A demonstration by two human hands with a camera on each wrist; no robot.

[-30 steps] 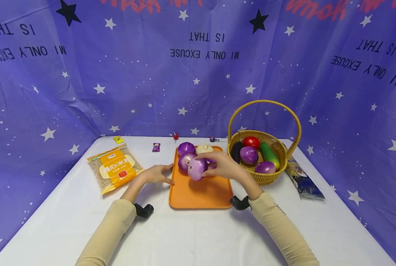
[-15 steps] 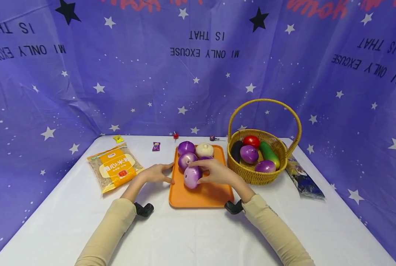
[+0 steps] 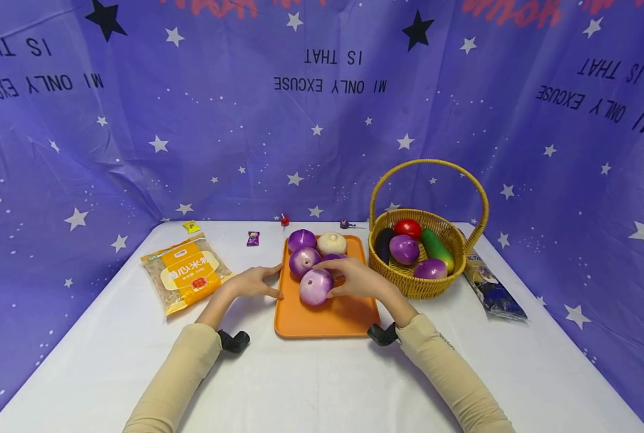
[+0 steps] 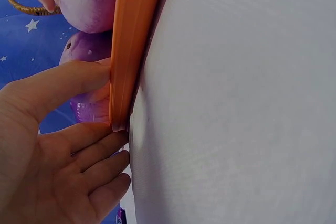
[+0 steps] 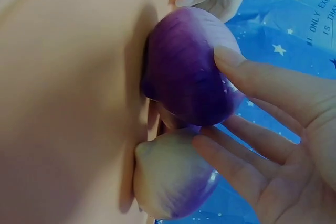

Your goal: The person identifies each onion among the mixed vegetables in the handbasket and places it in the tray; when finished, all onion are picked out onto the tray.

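My right hand holds a glossy purple onion between thumb and fingers, low over the orange tray. In the right wrist view the thumb lies on one side of this onion and the fingers on the other. Behind it on the tray sit more purple onions and a cream-white onion; one purple onion is partly hidden by my right hand. My left hand touches the tray's left rim with spread thumb and fingers, shown closely by the tray edge in the left wrist view.
Right of the tray stands a wicker basket with a tall handle, holding several toy vegetables. A dark packet lies beyond it. At left is an orange and clear food packet. Small candies lie near the back edge.
My right hand has brought the purple onion down and slightly left toward the tray's middle, uncovering the cream-white onion. The left hand stays at the rim.
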